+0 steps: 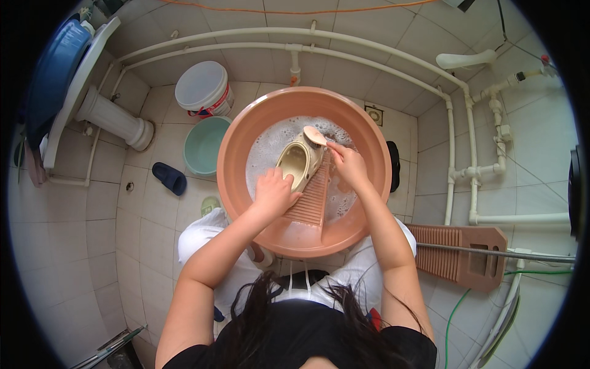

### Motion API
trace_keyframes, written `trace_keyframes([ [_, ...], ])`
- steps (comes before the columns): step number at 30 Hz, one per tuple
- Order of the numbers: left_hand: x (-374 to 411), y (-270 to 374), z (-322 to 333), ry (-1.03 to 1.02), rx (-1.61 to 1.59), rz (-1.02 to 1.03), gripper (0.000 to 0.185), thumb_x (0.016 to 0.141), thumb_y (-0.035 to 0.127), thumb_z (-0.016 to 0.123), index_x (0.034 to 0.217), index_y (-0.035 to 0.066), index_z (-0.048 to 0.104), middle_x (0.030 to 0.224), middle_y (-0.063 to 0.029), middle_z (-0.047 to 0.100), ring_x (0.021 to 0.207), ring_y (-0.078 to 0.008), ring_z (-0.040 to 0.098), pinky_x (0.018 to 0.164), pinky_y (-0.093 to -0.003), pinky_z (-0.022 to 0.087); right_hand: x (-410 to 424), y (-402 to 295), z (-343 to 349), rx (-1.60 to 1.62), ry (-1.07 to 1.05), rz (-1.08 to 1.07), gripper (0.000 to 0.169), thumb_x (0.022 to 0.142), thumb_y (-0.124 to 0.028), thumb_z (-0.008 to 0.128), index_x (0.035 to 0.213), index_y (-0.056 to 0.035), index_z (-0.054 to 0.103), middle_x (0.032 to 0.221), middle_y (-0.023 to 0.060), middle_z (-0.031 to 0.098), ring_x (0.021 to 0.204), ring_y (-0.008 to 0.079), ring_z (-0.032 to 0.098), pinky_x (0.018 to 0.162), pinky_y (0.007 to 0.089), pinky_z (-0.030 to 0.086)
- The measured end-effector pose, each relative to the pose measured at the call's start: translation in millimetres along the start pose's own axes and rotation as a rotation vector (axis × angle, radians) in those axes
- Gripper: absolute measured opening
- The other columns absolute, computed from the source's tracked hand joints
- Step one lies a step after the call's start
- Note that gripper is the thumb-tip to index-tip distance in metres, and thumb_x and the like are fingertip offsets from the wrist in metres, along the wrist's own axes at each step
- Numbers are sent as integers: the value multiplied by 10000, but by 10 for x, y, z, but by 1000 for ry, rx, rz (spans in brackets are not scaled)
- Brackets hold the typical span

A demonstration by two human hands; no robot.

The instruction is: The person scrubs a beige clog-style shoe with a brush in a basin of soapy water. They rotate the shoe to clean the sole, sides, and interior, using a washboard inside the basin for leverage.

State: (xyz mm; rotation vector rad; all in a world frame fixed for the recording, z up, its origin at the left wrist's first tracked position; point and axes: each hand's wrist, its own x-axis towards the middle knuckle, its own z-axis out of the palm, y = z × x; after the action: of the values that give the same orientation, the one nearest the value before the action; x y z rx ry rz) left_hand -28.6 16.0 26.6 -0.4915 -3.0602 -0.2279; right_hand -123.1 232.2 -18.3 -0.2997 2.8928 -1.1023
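Note:
My left hand (275, 191) grips the heel end of a beige clog (299, 159), with its fingers at the rim of the opening. In my right hand (349, 164) is a scrub brush (315, 135) with a pale back, its bristles against the toe of the clog. Both are over a large round orange-pink plastic basin (235, 184), which holds sudsy water (262, 147). Beneath the clog a ribbed washboard part (309, 198) slopes down inside the basin.
Left of the basin are a green plastic basin (207, 145), a lidded white bucket (203, 87) and a dark slipper (169, 178). A brown washboard (454, 256) lies at the right, crossed by a metal hose (525, 255). White pipes (332, 53) run along the tiled walls. A pedestal sink (115, 117) stands left.

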Motion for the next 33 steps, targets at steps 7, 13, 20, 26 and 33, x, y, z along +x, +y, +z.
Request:
trace_keyframes([
  [7, 16, 106, 256, -52, -2, 22, 180, 700, 161, 664, 832, 75, 575, 810, -82, 574, 818, -262, 568, 644, -386, 475, -70, -70, -120, 207, -34, 76, 261, 886, -266, 537, 1108, -211, 661, 855, 153, 671, 784, 294, 649, 691, 364, 504],
  [13, 14, 48, 252, -39, -106, 37, 138, 710, 54, 601, 837, 93, 563, 803, -44, 591, 812, -260, 563, 669, -384, 465, -145, -289, -341, 280, -163, 201, 242, 880, -227, 548, 1077, -169, 676, 828, 169, 669, 757, 289, 657, 674, 352, 502],
  [20, 84, -162, 167, -21, -74, 28, 175, 676, -12, 567, 796, 115, 580, 794, -38, 607, 851, -253, 556, 716, -385, 414, -167, -133, -504, 314, 114, 92, 251, 881, -211, 563, 1103, -145, 660, 887, 184, 663, 781, 282, 653, 696, 353, 500],
  [26, 76, -331, 218, -2, -96, 19, 135, 716, 26, 580, 789, 135, 611, 769, -19, 611, 828, -236, 551, 705, -363, 387, -163, 183, -364, 208, -17, 146, 249, 878, -182, 548, 1094, -144, 666, 863, 194, 656, 731, 287, 651, 671, 350, 498],
  [33, 68, -297, 268, 8, -18, -4, 86, 743, 73, 594, 797, 132, 625, 757, -41, 585, 815, -232, 558, 689, -366, 394, -257, 62, -420, 45, -25, 91, 238, 867, -155, 542, 1059, -128, 680, 809, 196, 648, 703, 298, 646, 656, 367, 498],
])
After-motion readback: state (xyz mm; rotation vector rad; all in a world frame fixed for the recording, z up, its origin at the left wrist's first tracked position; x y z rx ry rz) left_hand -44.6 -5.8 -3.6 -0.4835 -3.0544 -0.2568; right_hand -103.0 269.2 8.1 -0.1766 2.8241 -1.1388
